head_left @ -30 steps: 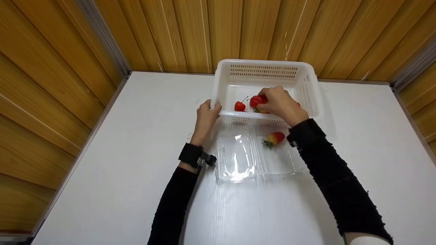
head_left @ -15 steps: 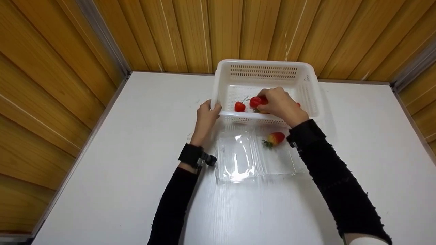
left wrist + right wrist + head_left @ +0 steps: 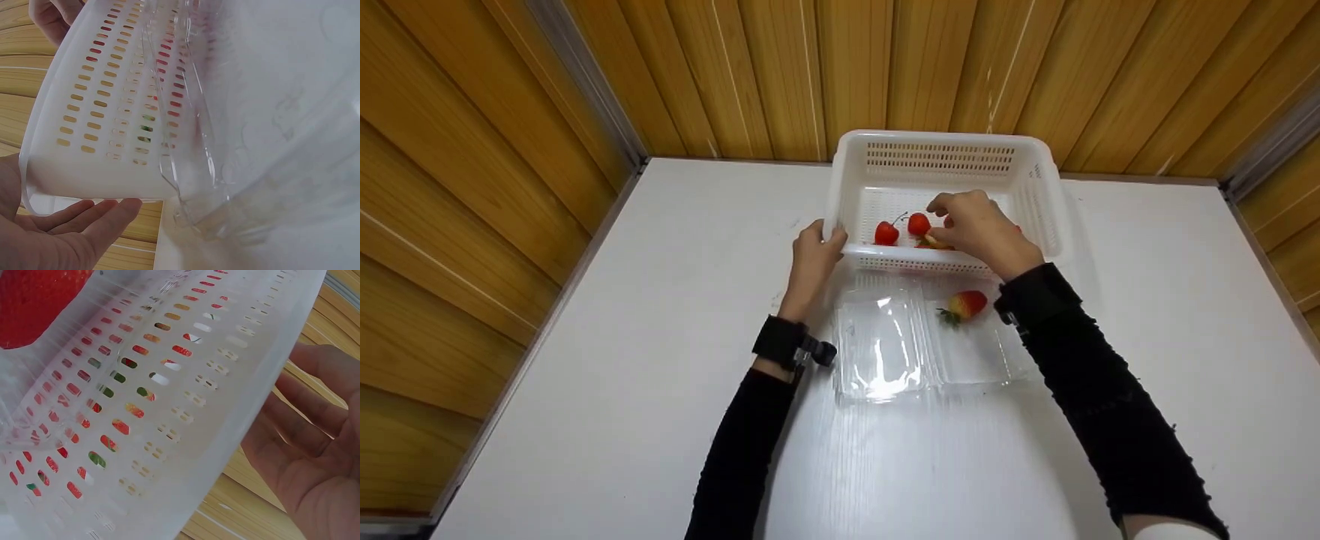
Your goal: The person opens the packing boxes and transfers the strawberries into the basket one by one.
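A white slotted basket (image 3: 945,139) stands at the back of the white table (image 3: 622,337). My left hand (image 3: 814,255) grips its front left corner, thumb on the rim; in the left wrist view its fingers (image 3: 84,216) lie along the outer wall (image 3: 84,112). Inside the basket, my right hand (image 3: 975,225) hovers with fingers relaxed and palm (image 3: 315,439) bare. Two red cherries (image 3: 886,233) (image 3: 919,223) lie just left of it. An orange-red fruit (image 3: 934,241) peeks from under the hand.
An open clear plastic clamshell (image 3: 885,352) lies in front of the basket, with one strawberry (image 3: 966,304) in its right half. Wood-panelled walls (image 3: 472,150) close in the table at the back and left.
My right hand has let go of the red cherry it held; the cherry now lies on the basket floor beside the other one. The left hand has not moved.
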The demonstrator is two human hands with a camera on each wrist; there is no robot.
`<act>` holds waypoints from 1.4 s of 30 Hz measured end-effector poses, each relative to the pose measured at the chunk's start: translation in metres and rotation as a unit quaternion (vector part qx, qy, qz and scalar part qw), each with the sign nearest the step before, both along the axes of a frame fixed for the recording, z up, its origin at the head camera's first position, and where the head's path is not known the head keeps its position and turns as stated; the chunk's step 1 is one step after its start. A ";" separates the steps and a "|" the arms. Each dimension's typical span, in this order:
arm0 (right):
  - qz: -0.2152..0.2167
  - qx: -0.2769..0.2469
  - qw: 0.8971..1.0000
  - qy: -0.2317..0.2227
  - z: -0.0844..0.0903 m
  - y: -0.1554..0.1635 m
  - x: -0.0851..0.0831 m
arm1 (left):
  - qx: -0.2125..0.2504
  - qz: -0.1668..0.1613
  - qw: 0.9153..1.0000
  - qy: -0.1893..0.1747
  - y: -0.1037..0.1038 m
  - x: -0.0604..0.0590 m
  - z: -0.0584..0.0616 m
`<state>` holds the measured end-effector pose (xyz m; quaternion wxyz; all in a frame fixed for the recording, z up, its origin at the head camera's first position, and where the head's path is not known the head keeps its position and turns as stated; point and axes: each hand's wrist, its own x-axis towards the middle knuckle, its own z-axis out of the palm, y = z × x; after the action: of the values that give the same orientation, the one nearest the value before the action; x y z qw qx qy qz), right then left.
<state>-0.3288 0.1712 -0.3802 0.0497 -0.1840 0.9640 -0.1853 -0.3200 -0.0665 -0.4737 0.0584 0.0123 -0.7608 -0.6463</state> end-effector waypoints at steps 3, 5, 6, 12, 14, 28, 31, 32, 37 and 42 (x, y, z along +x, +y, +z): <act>0.000 0.000 1.000 0.001 0.001 0.001 0.002 | 0.004 -0.003 1.000 -0.001 0.000 0.001 0.000; 0.000 -0.004 1.000 0.003 0.001 0.003 0.003 | 0.003 -0.002 1.000 -0.001 0.000 0.001 0.000; 0.001 -0.004 1.000 0.006 0.000 0.004 0.004 | 0.000 -0.001 1.000 0.001 0.000 0.001 0.000; 0.018 -0.010 0.999 0.042 -0.002 0.011 0.013 | -0.007 0.006 1.000 0.002 0.001 0.000 0.000; 0.025 -0.017 0.998 0.058 -0.003 0.013 0.017 | -0.004 0.005 1.000 0.000 0.000 0.000 0.001; 0.040 -0.047 0.994 0.091 0.001 0.024 0.063 | -0.011 0.009 1.000 -0.004 -0.001 -0.001 0.001; 0.043 -0.063 0.993 0.090 -0.002 0.029 0.074 | -0.004 0.006 1.000 -0.005 0.000 -0.001 0.001; 0.043 -0.068 0.993 0.087 -0.004 0.031 0.078 | 0.003 0.003 1.000 -0.007 0.000 -0.001 0.001; 0.038 -0.088 0.993 0.066 -0.017 0.042 0.095 | 0.016 -0.001 1.000 -0.011 0.000 0.000 0.001; 0.036 -0.102 0.993 0.047 -0.032 0.049 0.108 | 0.013 0.003 1.000 -0.009 0.000 0.001 0.001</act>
<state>-0.2213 0.2207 -0.4124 -0.0082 -0.2313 0.9341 -0.2719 -0.3187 -0.0666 -0.4725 0.0530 0.0214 -0.7531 -0.6555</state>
